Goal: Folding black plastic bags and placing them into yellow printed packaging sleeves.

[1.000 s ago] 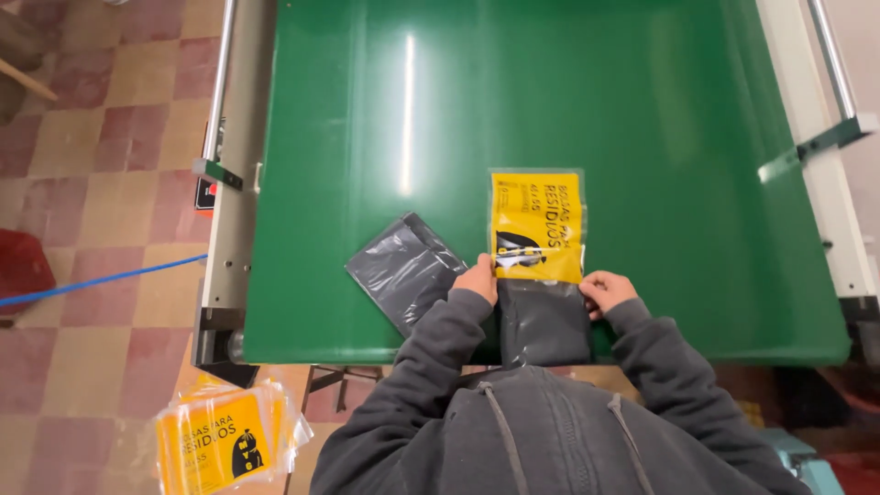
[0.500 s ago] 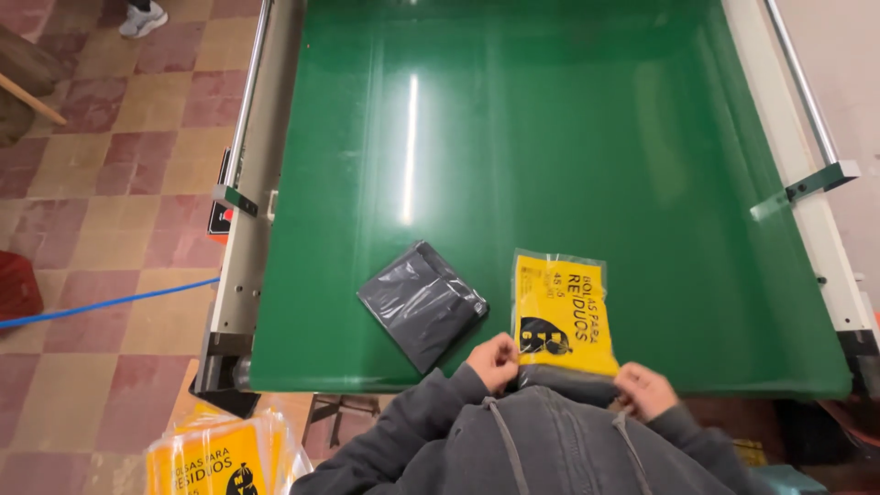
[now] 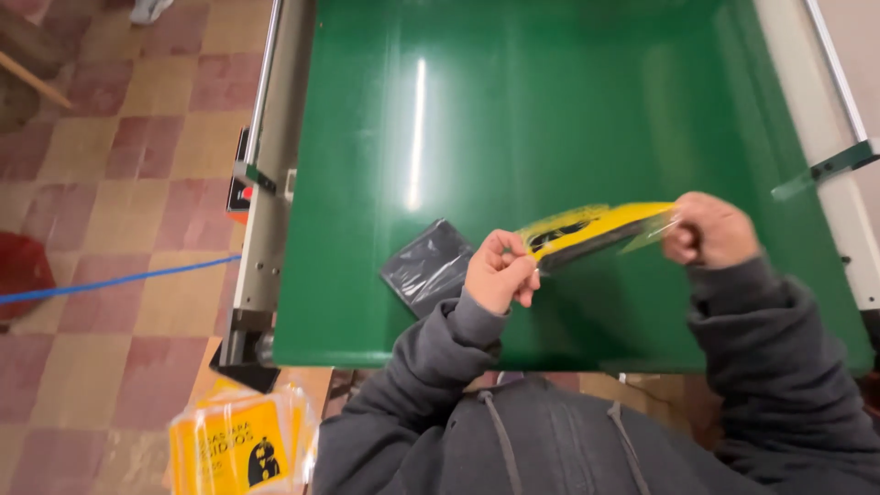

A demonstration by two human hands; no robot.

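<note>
- The left hand [image 3: 500,272] is closed in a pinch on the near-left end of a yellow packet [image 3: 587,229], fingers curled in, thumb on top.
- The right hand [image 3: 710,229] is closed too, gripping the packet's other end, where a clear plastic edge sticks out between the fingers.
- The packet is yellow with black print, in a clear sleeve. It is held up off the green surface [image 3: 550,110], stretched between the two hands, tilted so that mostly its edge and a narrow strip of its face show.
- Below the packet the surface shows a dark shadow; the packet does not touch the surface.
- A dark grey folded bag [image 3: 429,268] lies flat on the surface just left of the left hand, turned at an angle. Whether the hand touches it I cannot tell; it looks just apart.
- Both arms are in grey hoodie sleeves [image 3: 431,357]; the hoodie's drawstrings show at the bottom edge.
- The surface is a wide green belt with a pale metal frame [image 3: 266,211] on its left side and a similar rail on the right.
- A stack of yellow packets [image 3: 240,447] of the same kind lies below the surface's near-left corner, well apart from the hands.
- The floor [image 3: 110,211] is red and tan tile, with a blue cable [image 3: 110,282] running across it on the left.
</note>
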